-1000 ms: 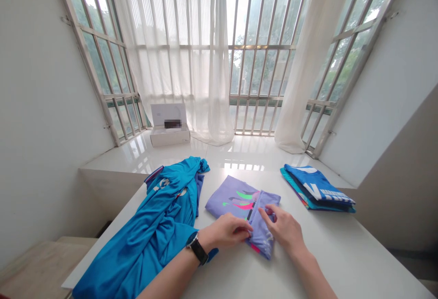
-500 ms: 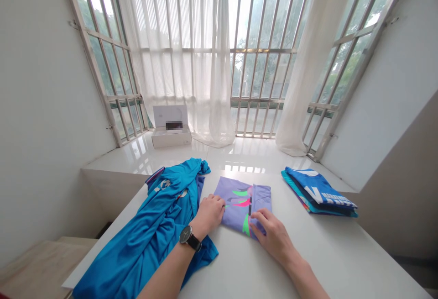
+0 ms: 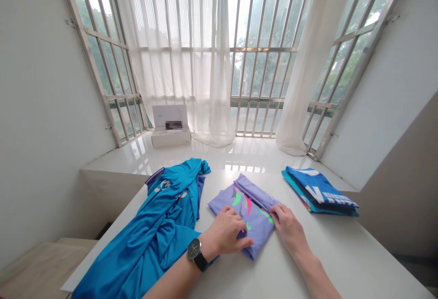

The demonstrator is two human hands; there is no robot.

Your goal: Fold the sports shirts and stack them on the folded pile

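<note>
A lilac T-shirt point(image 3: 224, 199) with a green, pink and grey print lies folded in a tilted square on the white table. Over its lower left part rests my left hand point(image 3: 230, 233), thumb spread away from the fingers, which lie on the cloth; a black watch is on that wrist. My right hand point(image 3: 290, 229) pinches the shirt's right edge, at the end of a narrow folded strip. Left of the shirt, a blue garment point(image 3: 137, 239) lies loosely crumpled along the table, partly behind my left forearm.
A stack of folded clothes point(image 3: 321, 191), blue on top, lies at the table's right side. On the window sill point(image 3: 137, 155) stands an open white box point(image 3: 171, 137). Sheer curtains point(image 3: 219, 121) hang before the barred window. The table point(image 3: 356, 249) has a free left edge.
The lilac T-shirt has turned clockwise on the table. My left hand has moved right and nearer, onto the shirt; my right hand has shifted right to its edge.
</note>
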